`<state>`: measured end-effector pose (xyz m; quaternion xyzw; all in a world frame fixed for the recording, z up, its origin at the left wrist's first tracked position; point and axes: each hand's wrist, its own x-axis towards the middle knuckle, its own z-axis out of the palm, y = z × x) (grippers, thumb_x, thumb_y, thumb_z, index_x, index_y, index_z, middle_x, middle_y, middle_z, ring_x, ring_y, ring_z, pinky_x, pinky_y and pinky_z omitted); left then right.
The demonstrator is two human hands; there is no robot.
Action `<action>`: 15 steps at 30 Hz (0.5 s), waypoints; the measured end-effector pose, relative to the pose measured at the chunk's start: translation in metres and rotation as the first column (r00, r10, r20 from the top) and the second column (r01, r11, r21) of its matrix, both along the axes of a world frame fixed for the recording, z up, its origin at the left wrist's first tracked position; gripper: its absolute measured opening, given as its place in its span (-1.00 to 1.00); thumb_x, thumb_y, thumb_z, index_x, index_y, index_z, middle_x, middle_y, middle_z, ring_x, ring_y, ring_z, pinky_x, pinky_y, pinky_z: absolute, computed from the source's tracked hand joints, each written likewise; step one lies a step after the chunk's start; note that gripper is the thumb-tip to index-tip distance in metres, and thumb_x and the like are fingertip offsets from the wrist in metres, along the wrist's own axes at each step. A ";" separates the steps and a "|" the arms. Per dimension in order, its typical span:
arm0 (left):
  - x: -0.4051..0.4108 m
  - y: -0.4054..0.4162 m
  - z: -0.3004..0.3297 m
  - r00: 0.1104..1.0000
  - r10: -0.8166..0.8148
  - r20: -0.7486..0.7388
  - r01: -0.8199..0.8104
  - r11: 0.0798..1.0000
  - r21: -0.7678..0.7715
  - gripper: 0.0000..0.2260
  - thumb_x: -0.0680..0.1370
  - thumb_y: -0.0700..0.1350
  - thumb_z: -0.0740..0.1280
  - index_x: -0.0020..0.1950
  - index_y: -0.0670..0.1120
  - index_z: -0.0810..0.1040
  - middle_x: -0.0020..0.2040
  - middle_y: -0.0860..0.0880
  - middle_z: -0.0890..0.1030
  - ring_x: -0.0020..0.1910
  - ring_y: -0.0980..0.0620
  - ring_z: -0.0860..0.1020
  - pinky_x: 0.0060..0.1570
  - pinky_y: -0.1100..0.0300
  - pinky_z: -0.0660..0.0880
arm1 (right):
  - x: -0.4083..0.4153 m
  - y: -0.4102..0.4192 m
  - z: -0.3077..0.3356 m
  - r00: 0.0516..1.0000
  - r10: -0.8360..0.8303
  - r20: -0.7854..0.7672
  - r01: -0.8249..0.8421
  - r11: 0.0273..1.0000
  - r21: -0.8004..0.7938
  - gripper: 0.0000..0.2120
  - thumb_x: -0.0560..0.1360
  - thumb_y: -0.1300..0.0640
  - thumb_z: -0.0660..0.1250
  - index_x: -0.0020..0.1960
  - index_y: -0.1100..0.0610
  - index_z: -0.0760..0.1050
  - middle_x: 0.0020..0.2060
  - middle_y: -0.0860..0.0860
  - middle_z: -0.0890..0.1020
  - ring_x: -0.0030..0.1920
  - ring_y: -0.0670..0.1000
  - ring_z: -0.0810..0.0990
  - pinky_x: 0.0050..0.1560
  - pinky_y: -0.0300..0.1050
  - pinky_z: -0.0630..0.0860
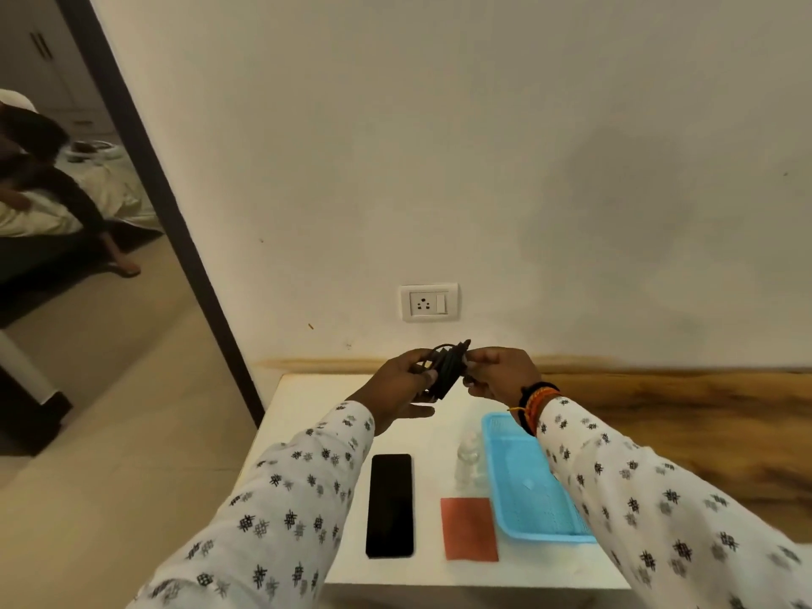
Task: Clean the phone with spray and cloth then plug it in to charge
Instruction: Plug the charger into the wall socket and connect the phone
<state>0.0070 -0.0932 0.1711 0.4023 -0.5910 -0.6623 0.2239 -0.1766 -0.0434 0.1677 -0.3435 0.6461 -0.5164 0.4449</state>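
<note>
Both grips — left hand (402, 380), right hand (496, 375) — pinch the coiled charger cable (446, 371).

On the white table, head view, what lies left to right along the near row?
phone → red cloth → blue tray. The clear spray bottle stands farther back, above the cloth, so I leave it out of the order.

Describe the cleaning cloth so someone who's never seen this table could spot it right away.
Find the white table under the wall socket. Near its front edge, between the black phone and the blue tray, lies the cloth: a flat rectangle, the only reddish-orange thing there.
</note>
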 end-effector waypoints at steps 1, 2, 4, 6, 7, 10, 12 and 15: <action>0.003 0.000 -0.001 1.000 0.002 0.001 -0.002 1.000 0.009 -0.71 0.63 -0.22 0.26 0.32 0.01 0.52 0.16 -0.19 0.58 0.02 -0.13 0.61 0.10 -0.07 0.60 | 0.001 0.000 -0.001 0.999 -0.022 0.023 0.023 1.000 -0.019 -0.90 0.49 0.34 0.38 -0.02 0.23 0.64 -0.20 0.18 0.66 -0.25 0.06 0.63 -0.23 -0.17 0.63; 0.005 -0.001 -0.002 1.000 0.000 0.001 -0.001 1.000 0.019 -0.71 0.63 -0.22 0.25 0.31 0.02 0.52 0.16 -0.18 0.58 0.03 -0.13 0.61 0.10 -0.07 0.60 | 0.002 0.000 -0.002 0.998 -0.045 0.051 0.047 0.998 -0.035 -0.90 0.48 0.35 0.39 -0.02 0.25 0.63 -0.18 0.19 0.67 -0.23 0.08 0.64 -0.20 -0.15 0.63; 0.009 0.001 -0.006 1.000 -0.014 0.005 0.014 0.999 0.041 -0.72 0.63 -0.23 0.25 0.31 0.01 0.53 0.17 -0.19 0.60 0.04 -0.14 0.62 0.11 -0.07 0.60 | 0.003 0.001 -0.005 0.990 -0.074 0.119 0.081 0.995 -0.061 -0.86 0.48 0.42 0.35 -0.02 0.27 0.62 -0.15 0.21 0.67 -0.18 0.11 0.66 -0.13 -0.11 0.64; 0.011 0.004 -0.012 0.999 -0.032 -0.008 0.032 0.997 0.064 -0.71 0.63 -0.24 0.25 0.31 0.00 0.53 0.17 -0.22 0.60 0.02 -0.15 0.63 0.11 -0.09 0.60 | 0.004 0.003 -0.008 0.985 -0.064 0.160 0.076 0.994 -0.073 -0.77 0.48 0.50 0.27 -0.03 0.26 0.61 -0.13 0.21 0.67 -0.11 0.12 0.67 -0.09 -0.10 0.64; 0.011 0.006 -0.014 0.999 -0.031 -0.028 0.033 0.997 0.077 -0.71 0.63 -0.25 0.26 0.31 -0.01 0.53 0.15 -0.22 0.60 0.00 -0.14 0.63 0.09 -0.10 0.61 | 0.004 0.004 -0.008 0.983 -0.048 0.176 0.061 0.996 -0.072 -0.71 0.47 0.54 0.23 -0.02 0.25 0.61 -0.10 0.22 0.66 -0.09 0.12 0.67 -0.09 -0.11 0.65; 0.013 0.008 -0.019 0.998 -0.041 -0.052 0.045 0.995 0.090 -0.70 0.63 -0.25 0.26 0.33 -0.05 0.53 0.08 -0.16 0.60 -0.04 -0.12 0.61 0.06 -0.09 0.62 | 0.002 0.007 -0.007 0.970 0.014 0.241 -0.007 0.999 -0.032 -0.61 0.46 0.58 0.15 0.07 0.26 0.60 -0.03 0.21 0.64 -0.05 0.11 0.65 -0.10 -0.13 0.65; 0.014 0.009 -0.021 0.998 -0.048 -0.028 0.050 0.995 0.085 -0.71 0.63 -0.25 0.25 0.33 -0.07 0.54 0.07 -0.15 0.60 -0.06 -0.11 0.60 0.00 -0.04 0.63 | 0.000 0.008 -0.007 0.973 0.048 0.226 -0.056 0.998 0.028 -0.65 0.48 0.51 0.16 0.07 0.24 0.63 -0.01 0.19 0.64 -0.01 0.13 0.63 -0.07 -0.08 0.62; 0.016 0.010 -0.024 0.999 -0.022 0.040 0.020 0.998 0.052 -0.76 0.63 -0.22 0.25 0.28 -0.12 0.57 0.07 -0.18 0.60 -0.06 -0.11 0.58 -0.03 -0.02 0.65 | 0.001 0.010 -0.008 0.990 0.102 0.098 -0.114 0.986 0.122 -0.81 0.51 0.25 0.28 -0.04 0.13 0.68 -0.05 0.10 0.68 0.00 0.08 0.63 -0.05 -0.04 0.57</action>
